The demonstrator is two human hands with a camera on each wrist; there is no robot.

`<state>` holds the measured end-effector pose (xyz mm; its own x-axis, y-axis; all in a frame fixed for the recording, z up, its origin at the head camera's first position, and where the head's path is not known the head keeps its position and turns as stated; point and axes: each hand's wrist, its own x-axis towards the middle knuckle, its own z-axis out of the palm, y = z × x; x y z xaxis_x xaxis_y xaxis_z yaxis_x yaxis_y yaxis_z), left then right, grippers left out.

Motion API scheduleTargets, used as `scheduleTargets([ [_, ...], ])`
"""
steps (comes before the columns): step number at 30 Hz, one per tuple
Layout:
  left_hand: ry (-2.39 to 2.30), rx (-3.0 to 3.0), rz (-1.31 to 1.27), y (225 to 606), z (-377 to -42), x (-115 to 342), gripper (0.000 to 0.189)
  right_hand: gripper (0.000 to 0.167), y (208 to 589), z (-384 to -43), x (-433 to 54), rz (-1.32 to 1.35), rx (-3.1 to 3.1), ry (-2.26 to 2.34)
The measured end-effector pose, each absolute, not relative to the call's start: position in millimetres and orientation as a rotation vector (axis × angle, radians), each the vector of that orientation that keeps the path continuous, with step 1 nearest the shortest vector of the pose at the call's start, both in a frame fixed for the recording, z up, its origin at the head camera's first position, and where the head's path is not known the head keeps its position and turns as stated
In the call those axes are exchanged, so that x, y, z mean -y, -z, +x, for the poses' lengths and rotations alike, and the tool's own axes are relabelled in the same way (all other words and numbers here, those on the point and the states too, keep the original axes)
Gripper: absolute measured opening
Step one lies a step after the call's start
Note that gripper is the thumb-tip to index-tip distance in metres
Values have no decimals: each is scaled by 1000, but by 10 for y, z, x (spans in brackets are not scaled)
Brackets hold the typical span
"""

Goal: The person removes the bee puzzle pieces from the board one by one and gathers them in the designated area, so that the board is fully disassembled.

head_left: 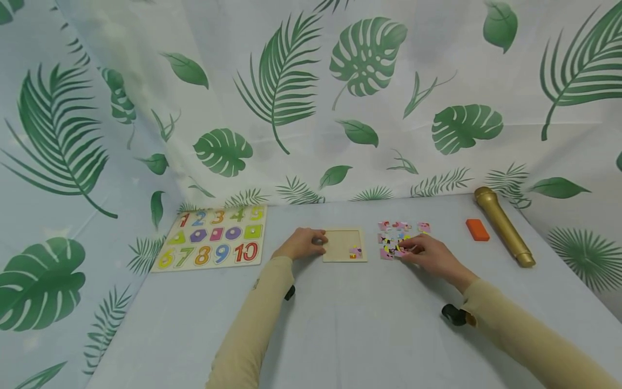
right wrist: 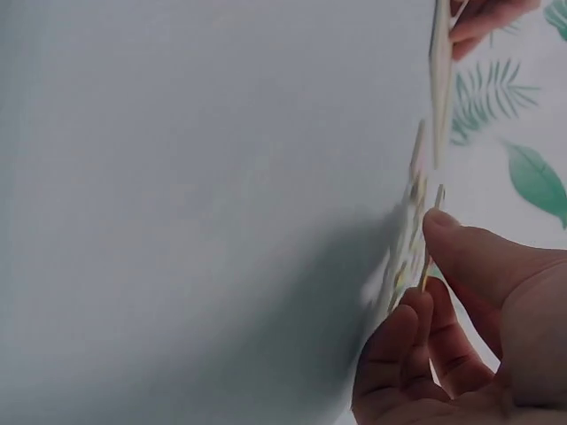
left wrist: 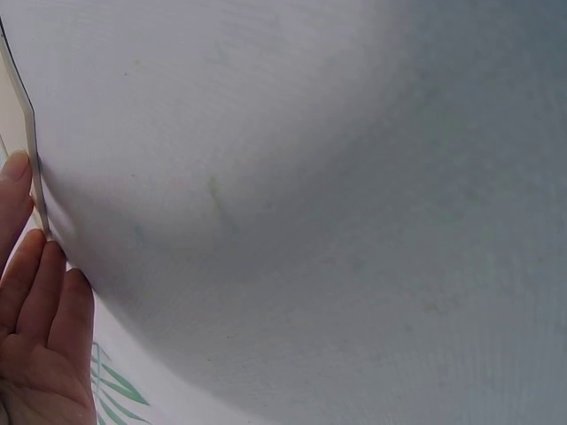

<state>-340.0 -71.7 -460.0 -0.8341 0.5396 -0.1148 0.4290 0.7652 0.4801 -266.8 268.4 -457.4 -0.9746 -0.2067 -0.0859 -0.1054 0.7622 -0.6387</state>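
Observation:
A shallow wooden puzzle tray (head_left: 343,261) lies in the middle of the table, with pink jigsaw piece(s) (head_left: 356,252) in its lower right corner. At the tray's left edge my left hand (head_left: 302,244) holds the rim between thumb and fingers; the left wrist view catches its fingertips (left wrist: 35,243) there. To the right of the tray, pink and yellow pieces (head_left: 386,237) are spread out. My right hand (head_left: 432,256) is low over them and pinches a thin puzzle piece (right wrist: 438,199), seen edge-on in the right wrist view, between thumb and fingers.
At the left lies a wooden board (head_left: 214,237) of coloured numbers and shapes. An orange block (head_left: 478,230) and a gold microphone (head_left: 505,227) are on the right. Leaf-patterned cloth (head_left: 301,108) rises behind the table.

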Motion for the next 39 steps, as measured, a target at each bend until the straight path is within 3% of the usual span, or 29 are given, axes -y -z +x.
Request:
scheduleTargets([
  [10, -645, -2722, 750, 4588, -3378, 714, 36, 36, 4613, -2678, -2786, -325, -2787, 964],
  [39, -668, -2718, 758, 4587, -3375, 719, 36, 33, 4638, -2721, -2765, -205, -2771, 981],
])
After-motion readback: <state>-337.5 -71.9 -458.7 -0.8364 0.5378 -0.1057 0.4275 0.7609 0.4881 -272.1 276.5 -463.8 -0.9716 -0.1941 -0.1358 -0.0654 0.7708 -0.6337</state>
